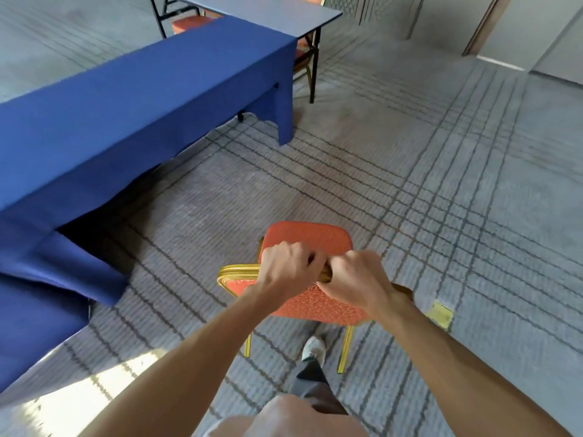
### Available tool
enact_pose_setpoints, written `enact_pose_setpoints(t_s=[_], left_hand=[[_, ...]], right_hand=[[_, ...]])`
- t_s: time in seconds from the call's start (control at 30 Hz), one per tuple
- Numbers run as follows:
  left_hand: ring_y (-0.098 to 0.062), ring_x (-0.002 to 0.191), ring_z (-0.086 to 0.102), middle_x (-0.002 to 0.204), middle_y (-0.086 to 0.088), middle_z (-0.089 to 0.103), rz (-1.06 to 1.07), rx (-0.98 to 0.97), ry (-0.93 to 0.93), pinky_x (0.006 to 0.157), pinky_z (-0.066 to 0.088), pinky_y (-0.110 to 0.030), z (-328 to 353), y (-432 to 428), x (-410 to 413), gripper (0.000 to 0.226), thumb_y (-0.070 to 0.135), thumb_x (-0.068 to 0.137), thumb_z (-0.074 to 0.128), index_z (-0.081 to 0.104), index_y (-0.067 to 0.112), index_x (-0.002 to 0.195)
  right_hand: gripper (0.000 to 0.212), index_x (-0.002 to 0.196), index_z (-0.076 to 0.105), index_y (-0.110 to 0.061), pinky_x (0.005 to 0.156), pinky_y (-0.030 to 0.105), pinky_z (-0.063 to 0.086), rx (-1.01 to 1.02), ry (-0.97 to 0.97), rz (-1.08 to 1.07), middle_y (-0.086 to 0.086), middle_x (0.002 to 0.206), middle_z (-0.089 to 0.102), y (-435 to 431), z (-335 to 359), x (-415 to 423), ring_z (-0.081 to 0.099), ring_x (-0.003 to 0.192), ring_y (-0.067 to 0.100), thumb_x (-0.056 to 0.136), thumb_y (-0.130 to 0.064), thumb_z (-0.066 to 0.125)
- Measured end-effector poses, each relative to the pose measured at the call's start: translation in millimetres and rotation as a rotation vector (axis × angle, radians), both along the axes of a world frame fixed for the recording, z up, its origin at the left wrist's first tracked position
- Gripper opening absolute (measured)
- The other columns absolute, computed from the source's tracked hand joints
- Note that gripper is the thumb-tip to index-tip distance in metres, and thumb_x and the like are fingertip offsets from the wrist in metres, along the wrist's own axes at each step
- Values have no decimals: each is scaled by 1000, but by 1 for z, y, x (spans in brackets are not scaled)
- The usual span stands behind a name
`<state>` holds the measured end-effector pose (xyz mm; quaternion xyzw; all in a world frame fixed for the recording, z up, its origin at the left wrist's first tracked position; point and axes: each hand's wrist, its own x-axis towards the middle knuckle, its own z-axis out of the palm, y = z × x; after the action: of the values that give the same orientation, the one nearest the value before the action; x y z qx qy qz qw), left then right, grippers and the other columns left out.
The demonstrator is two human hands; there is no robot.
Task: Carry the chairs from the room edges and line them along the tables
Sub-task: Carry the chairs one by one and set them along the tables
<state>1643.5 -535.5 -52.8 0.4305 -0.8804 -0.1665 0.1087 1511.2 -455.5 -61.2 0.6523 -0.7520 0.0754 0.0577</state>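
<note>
Gripping the gold top rail of the orange chair (307,236), the left hand (288,266) and right hand (356,279) sit side by side, almost touching, fingers curled over the rail, forearms stretched forward and down. The chair is upright, its backrest nearest the person and its seat pointing away, over the carpet (410,184) right of the blue-draped table (126,99), apart from it
</note>
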Motion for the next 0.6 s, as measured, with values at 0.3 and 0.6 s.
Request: enact_pose_setpoints(t_s=[0.3,0.6], left_hand=[[-19,51,45,52,-1,49,3,-2,118,52,31,-32,16,-122,-101,51,49,89,33,50,12,60],[-24,51,49,52,-3,51,27,-77,111,54,40,-35,30,-217,-169,55,51,88,24,44,10,56]], right_hand=[[22,65,62,-20,41,21,32,-38,-175,-37,-2,46,55,-119,25,-98,55,40,22,75,-40,67],[31,66,62,-19,38,22,32,-151,-262,-71,-7,46,49,-210,36,-160,46,37,17,85,-43,56]])
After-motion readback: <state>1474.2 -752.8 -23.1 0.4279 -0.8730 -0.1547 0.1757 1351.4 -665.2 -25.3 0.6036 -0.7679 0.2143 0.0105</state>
